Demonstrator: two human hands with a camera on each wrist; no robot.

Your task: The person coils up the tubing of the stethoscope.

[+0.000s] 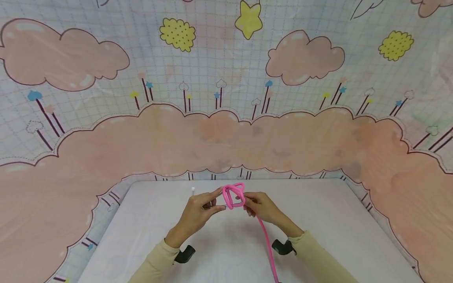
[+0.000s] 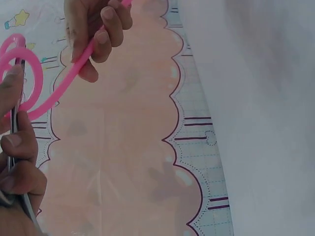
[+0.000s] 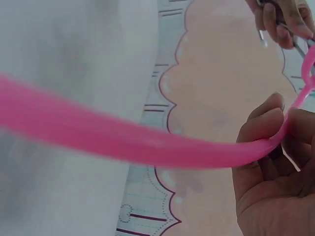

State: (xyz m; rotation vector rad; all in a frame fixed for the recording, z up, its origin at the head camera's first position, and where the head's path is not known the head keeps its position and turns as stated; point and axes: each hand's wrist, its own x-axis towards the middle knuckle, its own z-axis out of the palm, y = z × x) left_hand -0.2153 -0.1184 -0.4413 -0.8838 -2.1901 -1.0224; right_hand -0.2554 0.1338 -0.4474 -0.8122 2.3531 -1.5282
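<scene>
Pink loops (image 1: 226,198), formed in a pink cord (image 1: 267,239), are the landmark. Left of them, your left hand (image 1: 198,208) grips a slim metal tool (image 2: 14,123); the loops lie about its far end, though you cannot tell their exact winding. Right of them, your right hand (image 1: 265,206) pinches the cord, its tail trailing toward you. Beneath them lies the white table (image 1: 141,220).

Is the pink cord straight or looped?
Partly looped: the cord curls beside the left hand, then trails past the right hand.
</scene>
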